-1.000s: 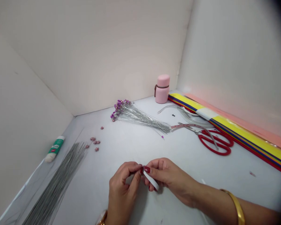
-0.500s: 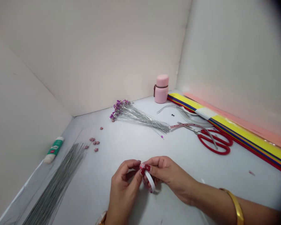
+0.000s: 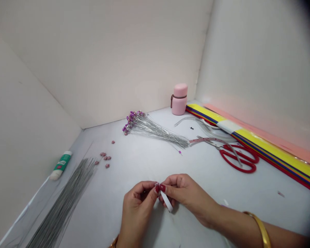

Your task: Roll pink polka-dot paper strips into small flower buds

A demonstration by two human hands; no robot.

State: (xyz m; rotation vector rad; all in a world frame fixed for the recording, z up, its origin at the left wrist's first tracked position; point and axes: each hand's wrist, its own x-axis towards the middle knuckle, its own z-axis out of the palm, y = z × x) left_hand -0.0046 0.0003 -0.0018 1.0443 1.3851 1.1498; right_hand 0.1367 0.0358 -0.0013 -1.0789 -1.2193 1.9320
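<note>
Leftmost, one glue tube [image 3: 61,164] lies beside a loose bundle of wires [image 3: 67,196], with about six small flowers [image 3: 105,158] just right of it. The left hand [image 3: 138,210] and right hand [image 3: 188,196] are together, pinching one white paper strip [image 3: 166,201] above the counter [image 3: 144,165]. Caution: a slack pinch could drop the strip. Rightmost, one pair of red-handled scissors [image 3: 239,158].

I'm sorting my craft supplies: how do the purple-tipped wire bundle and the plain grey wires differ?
The purple-tipped wire bundle ends in small purple flowers, while the plain grey wires show none. The bundle looks brighter silver than the duller wires. The bundle lies further from the camera. Both are thin, straight wires lying on the white surface.
</note>
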